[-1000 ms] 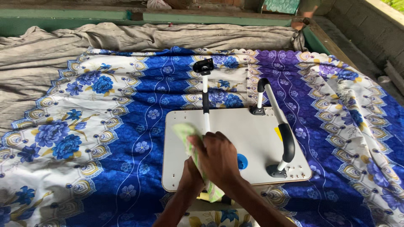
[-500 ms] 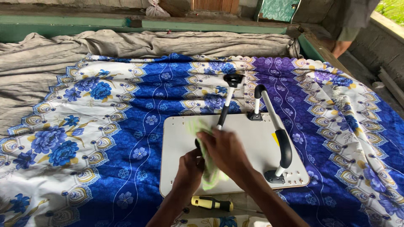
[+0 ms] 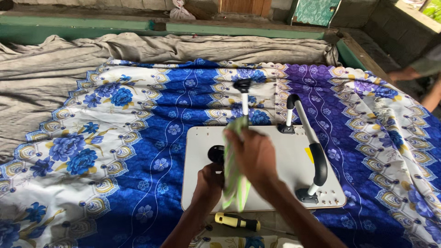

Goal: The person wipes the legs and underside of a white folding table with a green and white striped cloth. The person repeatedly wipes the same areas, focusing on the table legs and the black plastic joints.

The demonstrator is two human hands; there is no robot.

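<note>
A white board (image 3: 285, 151) lies upside down on the flowered blue sheet, like the underside of a small folding table. One black-padded U-shaped leg (image 3: 312, 151) is fixed at its right side. My left hand (image 3: 209, 181) grips the black lower end of a loose second leg (image 3: 243, 98), which stands up from the board's middle. My right hand (image 3: 252, 156) holds a pale green cloth (image 3: 235, 179) wrapped against that leg's tube. The cloth hangs down over the board's near edge.
A yellow-and-black screwdriver (image 3: 237, 222) lies just in front of the board. The blue flowered sheet (image 3: 138, 138) covers a grey cloth (image 3: 41, 73) on a bed with green wooden rails (image 3: 257, 28). Another person's arm (image 3: 415, 73) shows at the far right.
The loose leg swung right, then back upright near the middle. My right hand has slid the green cloth up along the tube. The view has shifted a little.
</note>
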